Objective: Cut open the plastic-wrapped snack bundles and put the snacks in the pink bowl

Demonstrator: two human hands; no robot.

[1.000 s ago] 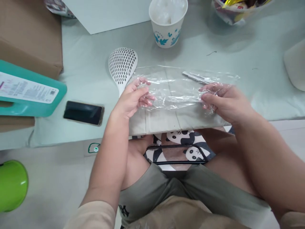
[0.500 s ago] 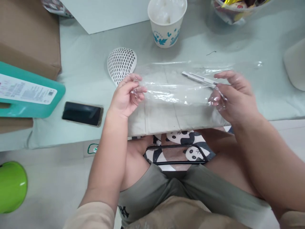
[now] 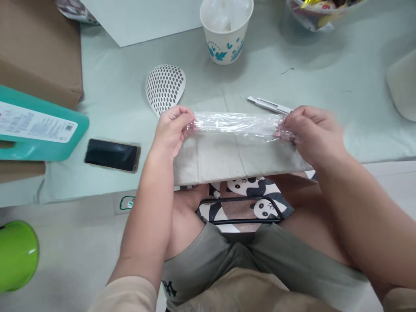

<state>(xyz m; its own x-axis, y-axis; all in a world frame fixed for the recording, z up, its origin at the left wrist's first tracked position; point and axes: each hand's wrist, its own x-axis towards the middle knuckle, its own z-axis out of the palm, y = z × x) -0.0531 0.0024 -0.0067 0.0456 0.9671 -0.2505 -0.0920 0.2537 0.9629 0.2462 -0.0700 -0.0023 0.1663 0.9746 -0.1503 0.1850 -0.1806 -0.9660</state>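
Observation:
A clear plastic wrap point(image 3: 232, 123), bunched into a narrow strip, stretches between both hands above the table's front part. Its left end is pinched in my left hand point(image 3: 173, 130), whose fingers are closed. My right hand point(image 3: 313, 132) grips the other end, fingers closed too. Just beyond my right hand lies a white cutter point(image 3: 268, 105) on the cloth, its near end hidden by the fingers. A white perforated scoop-shaped piece point(image 3: 165, 86) rests behind my left hand, which covers its lower tip.
A paper cup point(image 3: 225, 45) with clear plastic inside stands at the back. On the left are a black phone point(image 3: 112, 155), a teal container point(image 3: 69, 130) and a cardboard box point(image 3: 42, 52). A candy bowl point(image 3: 312, 19) and a white object point(image 3: 404, 86) are at the right.
The wrap, spread wide before, is now gathered into a narrow strip. The fingers of both hands have closed on it, and the cutter lies uncovered by plastic.

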